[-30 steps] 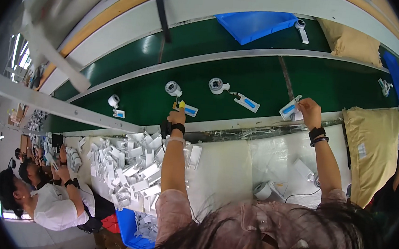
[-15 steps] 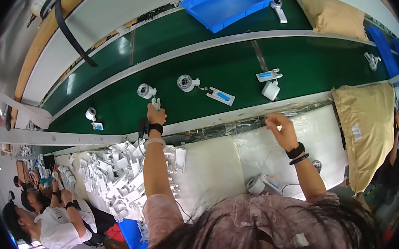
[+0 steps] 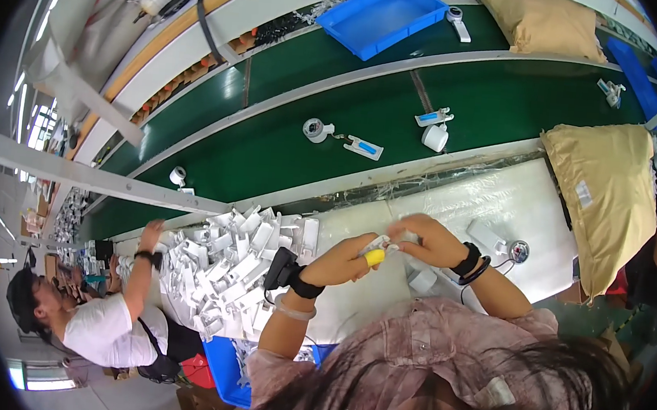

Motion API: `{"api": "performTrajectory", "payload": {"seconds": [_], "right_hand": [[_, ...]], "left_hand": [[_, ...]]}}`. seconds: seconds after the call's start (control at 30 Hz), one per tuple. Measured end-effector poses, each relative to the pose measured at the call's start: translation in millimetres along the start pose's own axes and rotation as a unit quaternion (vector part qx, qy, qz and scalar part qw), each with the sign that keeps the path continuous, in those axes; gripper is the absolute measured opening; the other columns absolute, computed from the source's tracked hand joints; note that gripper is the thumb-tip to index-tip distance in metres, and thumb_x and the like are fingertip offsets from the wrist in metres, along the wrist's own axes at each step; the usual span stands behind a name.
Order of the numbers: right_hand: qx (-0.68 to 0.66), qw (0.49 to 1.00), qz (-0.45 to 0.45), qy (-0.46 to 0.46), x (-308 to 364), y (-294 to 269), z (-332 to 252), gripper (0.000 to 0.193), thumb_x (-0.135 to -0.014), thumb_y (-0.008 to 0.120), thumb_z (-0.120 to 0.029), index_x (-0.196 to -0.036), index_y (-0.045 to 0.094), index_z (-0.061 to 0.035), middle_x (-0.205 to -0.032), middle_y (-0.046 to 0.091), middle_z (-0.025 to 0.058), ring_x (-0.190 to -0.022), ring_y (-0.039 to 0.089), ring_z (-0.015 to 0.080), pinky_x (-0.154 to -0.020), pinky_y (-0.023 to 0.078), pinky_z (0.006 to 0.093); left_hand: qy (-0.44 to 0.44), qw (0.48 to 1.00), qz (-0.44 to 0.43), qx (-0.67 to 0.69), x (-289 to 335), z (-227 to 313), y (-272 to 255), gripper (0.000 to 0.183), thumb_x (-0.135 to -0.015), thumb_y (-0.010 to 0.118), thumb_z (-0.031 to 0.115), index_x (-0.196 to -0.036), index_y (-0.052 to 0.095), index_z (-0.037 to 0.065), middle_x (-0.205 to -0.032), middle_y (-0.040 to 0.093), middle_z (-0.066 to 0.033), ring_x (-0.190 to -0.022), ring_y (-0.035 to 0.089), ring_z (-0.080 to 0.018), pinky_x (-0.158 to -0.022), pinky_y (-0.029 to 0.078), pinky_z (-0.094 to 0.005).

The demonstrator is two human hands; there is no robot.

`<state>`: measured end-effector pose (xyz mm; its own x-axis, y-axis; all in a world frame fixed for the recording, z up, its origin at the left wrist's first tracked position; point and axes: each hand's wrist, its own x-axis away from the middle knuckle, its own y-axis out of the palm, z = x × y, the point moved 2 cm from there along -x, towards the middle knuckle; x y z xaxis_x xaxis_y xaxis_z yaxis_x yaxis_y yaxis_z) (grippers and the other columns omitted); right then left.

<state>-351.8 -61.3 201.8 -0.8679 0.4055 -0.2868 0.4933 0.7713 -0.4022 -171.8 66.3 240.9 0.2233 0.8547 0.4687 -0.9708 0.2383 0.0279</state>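
Observation:
My left hand [image 3: 347,261] is closed around a small white plastic part [image 3: 387,244] in front of my chest. A yellow piece [image 3: 375,257] shows at its thumb; whether it is a finger cover or part of the held thing I cannot tell. My right hand [image 3: 434,244] has its fingers bent and pinching at the same white part, slightly blurred. Below the right hand a white block [image 3: 421,279] is partly hidden; whether it hangs from the held part is unclear. Beside my right wrist lie a white handle-shaped housing [image 3: 487,236] and a round dial-faced head [image 3: 519,251] with a dark wire.
A pile of white housings [image 3: 234,255] lies left on the film-covered bench [image 3: 358,227]. The green conveyor [image 3: 270,153] carries a round-headed device [image 3: 318,131] wired to a panel [image 3: 365,148]. A blue tray [image 3: 383,22] stands beyond, a tan sack [image 3: 598,205] right. A co-worker [image 3: 111,319] sits left.
My left hand has come back from the conveyor to meet my right hand over the bench. The round-headed device it was touching is gone from the belt. The co-worker on the left has raised an arm.

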Motion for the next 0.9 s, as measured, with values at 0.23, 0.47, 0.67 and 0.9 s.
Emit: {"api": "performTrajectory", "payload": {"seconds": [0.23,0.47,0.67,0.9], "right_hand": [[-0.456,0.862,-0.095,0.202,44,-7,-33,0.014,-0.091,0.062,-0.005,-0.103,0.058,0.0009,-0.088,0.068,0.0071,-0.074,0.065,0.0123,-0.07,0.05,0.0227],[-0.447,0.872,-0.076,0.185,56,-6,-36,0.013,-0.091,0.062,-0.004,-0.102,0.062,0.0027,-0.089,0.068,0.008,-0.077,0.065,0.0123,-0.073,0.05,0.0243],[-0.392,0.891,-0.087,0.213,58,3,-36,0.01,-0.089,0.066,-0.005,-0.097,0.064,0.0014,-0.086,0.068,0.0067,-0.074,0.065,0.0119,-0.068,0.051,0.0236],[0.035,0.988,0.148,-0.008,66,6,-53,0.013,-0.081,0.07,-0.001,-0.088,0.059,-0.0011,-0.076,0.063,0.0088,-0.064,0.063,0.0147,-0.056,0.049,0.0249]], "left_hand": [[0.004,0.975,-0.1,-0.2,27,37,27,0.024,-0.095,0.058,0.021,-0.111,0.052,0.004,-0.068,0.056,-0.0043,-0.057,0.056,-0.0119,-0.053,0.044,-0.0273],[0.123,0.915,0.146,-0.355,30,35,40,0.042,-0.086,0.06,0.008,-0.125,0.044,0.003,-0.09,0.063,-0.0251,-0.082,0.06,-0.0435,-0.069,0.047,-0.0428],[0.192,0.897,0.216,-0.335,31,37,58,0.041,-0.086,0.065,0.009,-0.123,0.048,0.003,-0.093,0.064,-0.0218,-0.084,0.063,-0.0393,-0.072,0.049,-0.0399],[0.157,0.949,0.18,-0.206,24,9,73,0.026,-0.092,0.055,0.007,-0.117,0.049,0.0,-0.087,0.062,-0.0156,-0.066,0.06,-0.0241,-0.062,0.049,-0.033]]}}
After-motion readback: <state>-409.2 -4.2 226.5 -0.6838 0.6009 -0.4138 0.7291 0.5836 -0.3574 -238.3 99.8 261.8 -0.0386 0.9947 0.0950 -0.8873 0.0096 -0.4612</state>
